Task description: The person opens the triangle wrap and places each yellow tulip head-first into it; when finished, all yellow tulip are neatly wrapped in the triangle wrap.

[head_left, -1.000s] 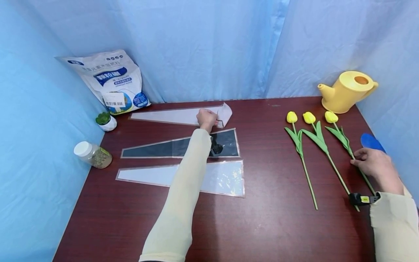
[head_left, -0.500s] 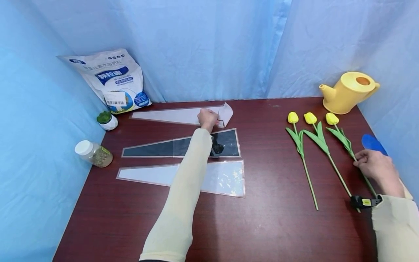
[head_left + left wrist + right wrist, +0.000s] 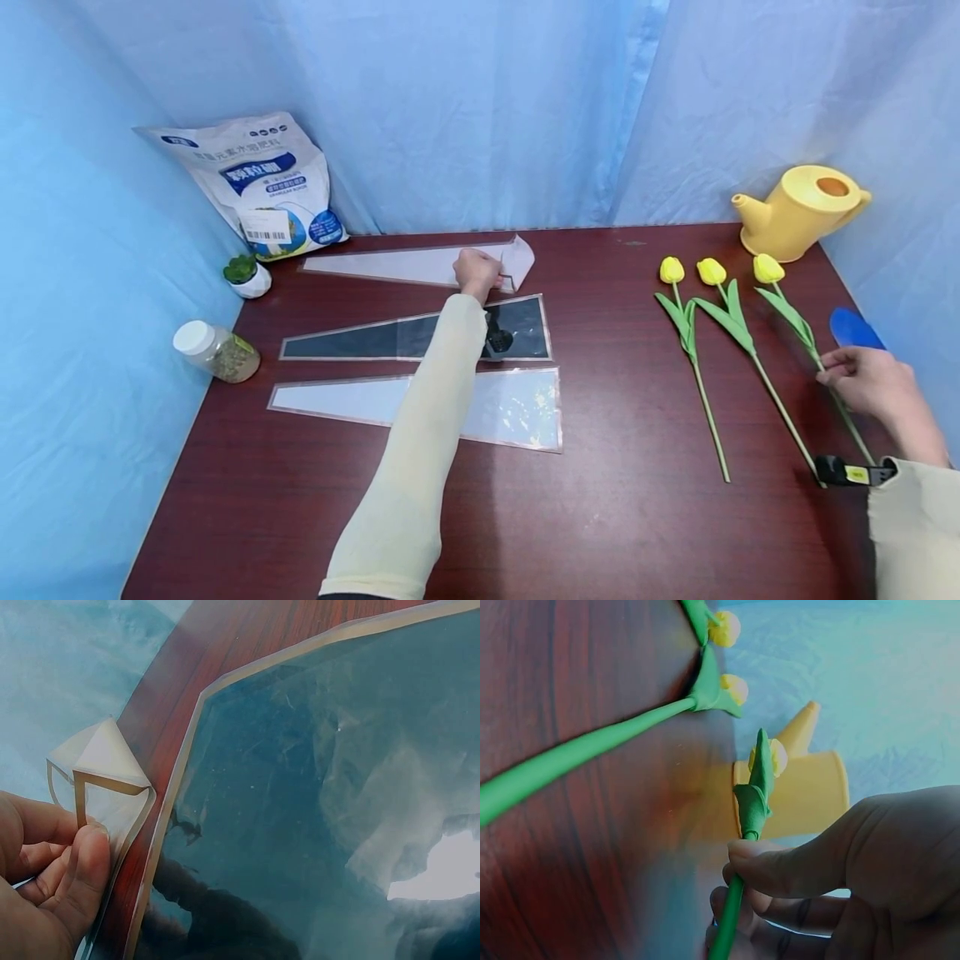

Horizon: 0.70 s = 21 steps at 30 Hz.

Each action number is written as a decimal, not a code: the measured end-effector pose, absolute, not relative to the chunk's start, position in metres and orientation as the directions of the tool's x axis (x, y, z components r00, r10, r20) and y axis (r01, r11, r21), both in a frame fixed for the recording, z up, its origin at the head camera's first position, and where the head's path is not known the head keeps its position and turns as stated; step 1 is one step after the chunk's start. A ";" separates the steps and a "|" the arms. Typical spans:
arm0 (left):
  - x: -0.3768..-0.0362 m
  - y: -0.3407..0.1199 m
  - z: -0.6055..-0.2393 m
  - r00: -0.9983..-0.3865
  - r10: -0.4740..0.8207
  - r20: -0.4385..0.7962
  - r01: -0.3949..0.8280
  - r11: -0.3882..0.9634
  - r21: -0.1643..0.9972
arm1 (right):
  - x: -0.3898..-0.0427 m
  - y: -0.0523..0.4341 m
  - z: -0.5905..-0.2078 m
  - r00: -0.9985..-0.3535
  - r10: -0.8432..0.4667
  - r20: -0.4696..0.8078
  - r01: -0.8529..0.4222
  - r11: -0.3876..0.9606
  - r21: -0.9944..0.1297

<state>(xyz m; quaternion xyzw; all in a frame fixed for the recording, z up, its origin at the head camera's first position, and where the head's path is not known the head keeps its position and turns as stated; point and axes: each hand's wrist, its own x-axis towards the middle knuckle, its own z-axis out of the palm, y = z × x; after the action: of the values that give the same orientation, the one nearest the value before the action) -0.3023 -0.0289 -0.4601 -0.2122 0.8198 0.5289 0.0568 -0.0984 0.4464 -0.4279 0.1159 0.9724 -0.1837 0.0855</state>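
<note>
Yellow tulip [image 3: 795, 327]: rightmost of three on the bench [image 3: 615, 517]; its stem runs through the right hand's grip, the bloom pointing toward the far curtain.
Right hand [image 3: 870, 385]: reaches in from the right edge, thumb and fingers [image 3: 795, 871] pinching the green stem just below a leaf; the wrist view shows the stem raised off the wood there.
Clear sleeve [image 3: 420, 265]: farthest of three tapered wrappers, lying flat near the back edge with its wide end curled up.
Left hand [image 3: 476, 272]: arm in a cream sleeve stretched straight forward across the two nearer wrappers; thumb [image 3: 82, 877] and curled fingers pinch the folded corner of the clear sleeve.
Neighbours: two other tulips [image 3: 701, 333] lie just left of the held one; dark wrapper [image 3: 375, 337] and pale wrapper [image 3: 510, 408] lie under the left forearm.
Farther out: yellow watering can [image 3: 798, 212] behind the blooms, blue object [image 3: 853, 328] beside the right hand, fertiliser bag [image 3: 255, 187], small potted plant [image 3: 246, 275] and jar [image 3: 213, 352] at left.
</note>
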 end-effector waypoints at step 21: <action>-0.300 -0.030 -0.459 -0.902 -0.285 -0.323 -0.413 0.362 0.836 | -0.091 0.432 -0.421 -0.966 0.089 -0.241 0.233 0.694 -0.681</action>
<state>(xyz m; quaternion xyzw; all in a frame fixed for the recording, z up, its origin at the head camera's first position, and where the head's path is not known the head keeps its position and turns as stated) -0.3004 -0.0297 -0.4585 -0.2123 0.8229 0.5235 0.0610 -0.0913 0.4324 -0.4210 0.0880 0.9155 -0.3810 0.0950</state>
